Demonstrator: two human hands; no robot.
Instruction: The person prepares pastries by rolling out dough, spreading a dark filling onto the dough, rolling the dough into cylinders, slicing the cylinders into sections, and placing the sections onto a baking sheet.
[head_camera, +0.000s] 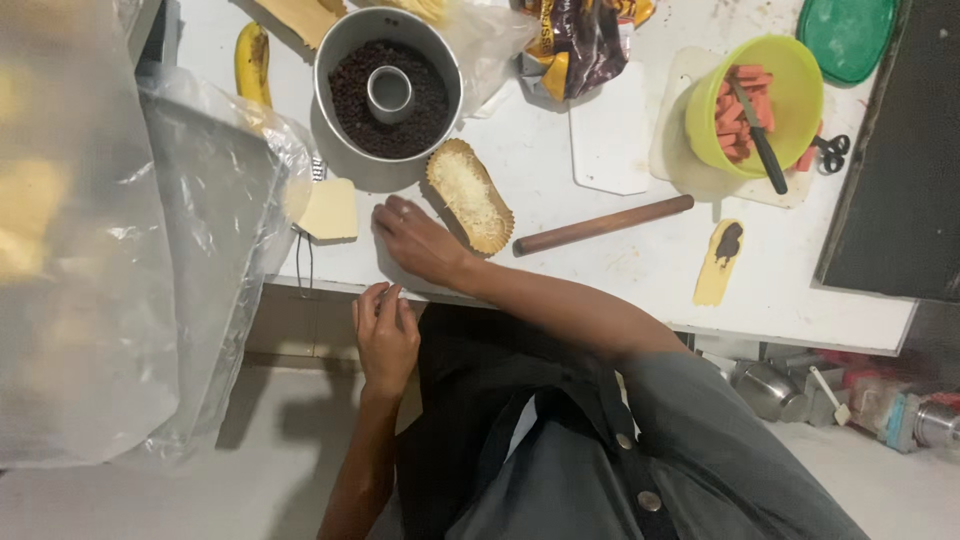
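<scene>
Right hand (418, 243) flat on the white table (600, 265), fingers (392, 212) loosely spread, holding nothing, just beside an oval paper baking mold (469, 196) of pale crumbly filling, left hand (385, 335) at the table edge, fingers curled, empty, ring pan (388, 85) of dark chips behind, wooden rolling pin (603, 224) to the side

— What's left of the ring pan (389, 95)?
— A banana (252, 62).
— And to its right?
— A green bowl (797, 100) holding a knife (760, 140), scissors (832, 152) beside it, and a rolling pin (603, 224) lying nearer the table edge.
</scene>
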